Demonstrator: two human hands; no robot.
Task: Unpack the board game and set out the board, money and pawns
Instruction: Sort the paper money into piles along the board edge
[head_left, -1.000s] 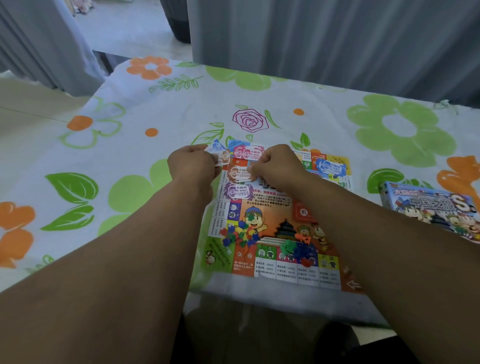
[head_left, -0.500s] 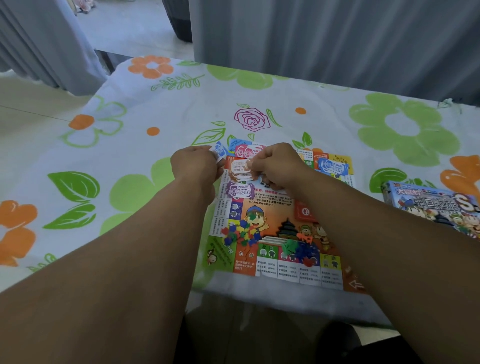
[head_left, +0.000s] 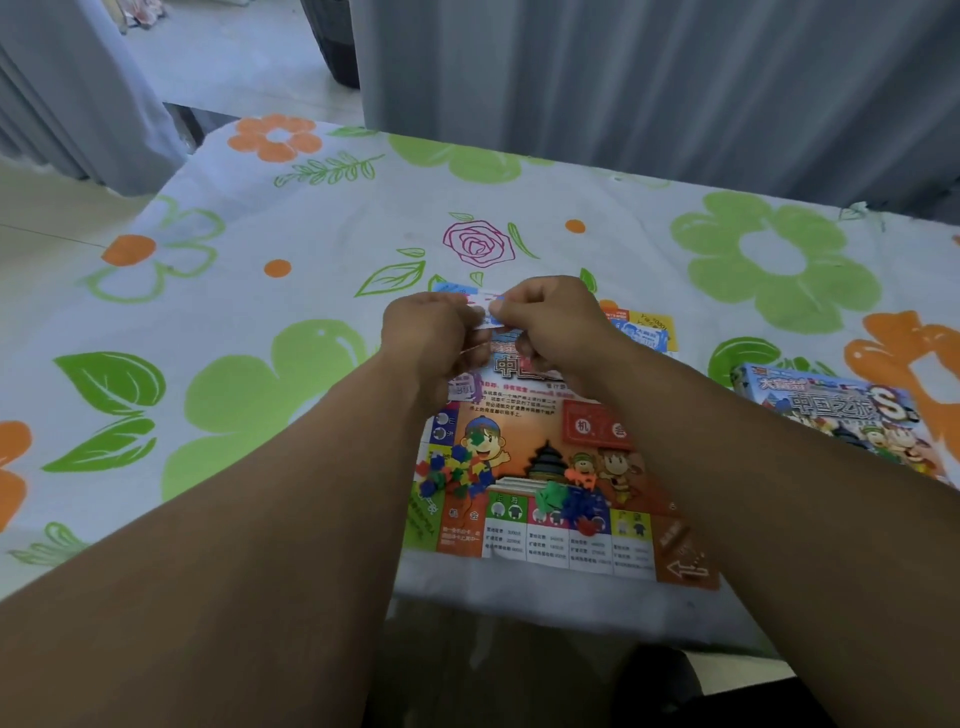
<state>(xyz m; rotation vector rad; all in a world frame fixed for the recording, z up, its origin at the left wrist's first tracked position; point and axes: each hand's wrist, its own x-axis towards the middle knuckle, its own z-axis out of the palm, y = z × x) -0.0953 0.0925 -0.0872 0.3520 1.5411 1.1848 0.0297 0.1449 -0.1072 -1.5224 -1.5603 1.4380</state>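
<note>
The colourful paper game board (head_left: 540, 499) lies flat near the table's front edge. Both hands are raised together over its far half. My left hand (head_left: 434, 343) and my right hand (head_left: 545, 327) each pinch an end of a small sheet of paper money (head_left: 488, 312) held between them. More money notes (head_left: 644, 332) lie on the board's far right corner, and a purple note (head_left: 462, 387) shows under my left hand. Two small heaps of plastic pawns and pieces sit on the board: a mixed red, blue and yellow pile (head_left: 452, 473) and a green, blue and orange pile (head_left: 569, 501).
The game box (head_left: 836, 410) lies at the right on the flower-print tablecloth (head_left: 249, 291). Grey curtains (head_left: 623, 88) hang behind the table's far edge. The table's left edge drops to a pale floor.
Both hands have come closer together and lifted slightly, now holding one money sheet between them above the board. The camera has shifted a little; the board and piles are unmoved.
</note>
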